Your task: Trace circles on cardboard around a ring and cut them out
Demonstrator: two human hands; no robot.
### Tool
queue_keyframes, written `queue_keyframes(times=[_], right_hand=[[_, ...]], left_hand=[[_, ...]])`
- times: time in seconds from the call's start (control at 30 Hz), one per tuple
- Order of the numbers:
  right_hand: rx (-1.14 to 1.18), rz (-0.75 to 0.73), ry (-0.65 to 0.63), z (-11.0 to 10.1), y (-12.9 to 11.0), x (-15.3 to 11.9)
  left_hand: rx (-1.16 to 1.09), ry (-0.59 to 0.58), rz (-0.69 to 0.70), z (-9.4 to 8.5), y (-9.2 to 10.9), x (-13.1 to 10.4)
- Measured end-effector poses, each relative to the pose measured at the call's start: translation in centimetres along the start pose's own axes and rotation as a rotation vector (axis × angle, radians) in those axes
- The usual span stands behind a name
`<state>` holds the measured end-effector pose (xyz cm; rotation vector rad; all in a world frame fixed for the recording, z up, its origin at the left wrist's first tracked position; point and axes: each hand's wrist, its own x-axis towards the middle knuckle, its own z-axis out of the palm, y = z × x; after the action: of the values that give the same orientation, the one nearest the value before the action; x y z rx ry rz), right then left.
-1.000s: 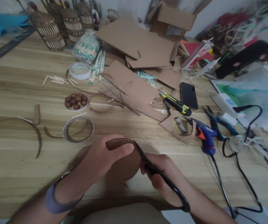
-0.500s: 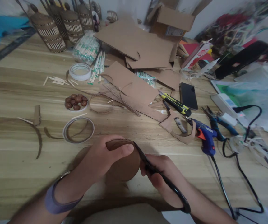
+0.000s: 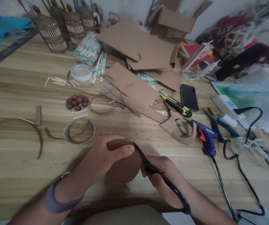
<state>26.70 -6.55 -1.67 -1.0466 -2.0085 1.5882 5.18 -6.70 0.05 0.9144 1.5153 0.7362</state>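
Near the front edge of the table, my left hand [image 3: 108,156] grips a round brown cardboard piece [image 3: 127,165], thumb on its face and fingers behind it. My right hand [image 3: 162,175] is closed on black-handled scissors [image 3: 153,170]. The scissors' blades point up and left and meet the upper right rim of the cardboard. Part of another brown round shape [image 3: 81,156] shows behind my left wrist. Beyond my left hand lies a tape ring [image 3: 66,131] with a curved brown strip in it.
A blue glue gun [image 3: 208,139], pliers [image 3: 218,125], a yellow-black cutter [image 3: 176,104] and a phone [image 3: 189,97] lie to the right. Cardboard sheets [image 3: 134,84] fill the middle back. Brown nuts [image 3: 77,102] and lantern-like models [image 3: 50,32] are on the left.
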Motion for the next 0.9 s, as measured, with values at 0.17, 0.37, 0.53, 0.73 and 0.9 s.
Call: queue_keyframes(times=[0.17, 0.37, 0.53, 0.73, 0.9], right_hand=[[-0.034, 0.014, 0.0, -0.01, 0.11, -0.02], [0.058, 0.018, -0.027, -0.27, 0.57, 0.11], [0.085, 0.08, -0.05, -0.48, 0.56, 0.17], [0.026, 0.046, -0.053, -0.53, 0.44, 0.09], [-0.005, 0.014, -0.029, -0.44, 0.65, -0.15]], left_hand=[[0.01, -0.018, -0.008, 0.01, 0.04, 0.05], [-0.013, 0.042, -0.068, -0.16, 0.03, -0.03], [0.001, -0.025, -0.048, -0.33, 0.03, -0.08], [0.019, -0.063, -0.009, -0.37, 0.04, 0.09], [0.04, -0.073, 0.008, -0.35, -0.09, 0.1]])
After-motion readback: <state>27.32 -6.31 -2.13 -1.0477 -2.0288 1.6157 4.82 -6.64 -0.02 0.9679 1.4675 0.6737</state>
